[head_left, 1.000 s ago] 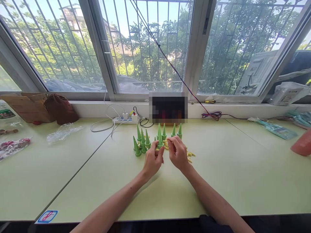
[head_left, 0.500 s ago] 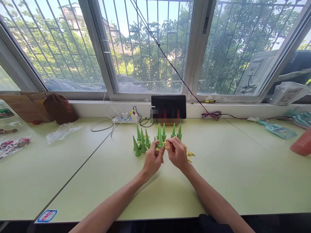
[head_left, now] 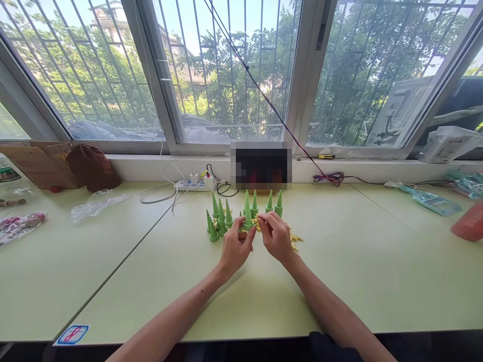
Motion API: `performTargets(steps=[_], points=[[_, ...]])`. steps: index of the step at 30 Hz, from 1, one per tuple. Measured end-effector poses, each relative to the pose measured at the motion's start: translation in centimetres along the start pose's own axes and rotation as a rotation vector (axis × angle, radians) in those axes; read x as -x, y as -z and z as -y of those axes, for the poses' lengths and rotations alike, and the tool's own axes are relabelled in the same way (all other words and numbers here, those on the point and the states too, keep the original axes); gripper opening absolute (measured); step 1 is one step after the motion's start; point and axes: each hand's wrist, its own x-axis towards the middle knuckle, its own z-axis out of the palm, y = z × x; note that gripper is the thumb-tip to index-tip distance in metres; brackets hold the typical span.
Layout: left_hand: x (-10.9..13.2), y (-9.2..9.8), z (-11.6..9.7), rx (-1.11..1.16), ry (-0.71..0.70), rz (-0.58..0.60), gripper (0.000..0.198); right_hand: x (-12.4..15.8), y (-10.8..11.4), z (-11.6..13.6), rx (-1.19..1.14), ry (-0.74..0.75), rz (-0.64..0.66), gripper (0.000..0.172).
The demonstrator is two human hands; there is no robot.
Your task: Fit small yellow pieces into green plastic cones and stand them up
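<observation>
As the head view caught them, both hands met over the middle of the pale green desk, just short of a cluster of small parts. Item one: left hand, grip closed narrowly around the base of a green cone, which stood upright between the fingers, long axis vertical, tip up. Item two: right hand, thumb and forefinger pinched together on what appeared to be a small yellow piece; it was too small and too covered by the fingers to tell its shape. That piece sat just to the right of the cone's lower half, near to touching it. The right hand was thus nearer the piece and the left nearer the cone, the two grips facing each other across a narrow gap. Item three: standing cones, a group upright on the desk just left of the held one, with two more cones behind the right hand. Item four: loose yellow pieces, scattered on the desk just right of the right hand. Item five, along the back edge under the window: a dark device, a white power strip with cables to its left, a brown pouch and a crumpled plastic bag farther left.
</observation>
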Motion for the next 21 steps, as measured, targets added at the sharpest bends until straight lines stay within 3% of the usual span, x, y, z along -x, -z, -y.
performTargets(steps=[21], points=[[0.01,0.18,-0.3,-0.022,-0.035,-0.078,0.035,0.13,-0.09,-0.44,0.016,-0.049,0.049,0.018]])
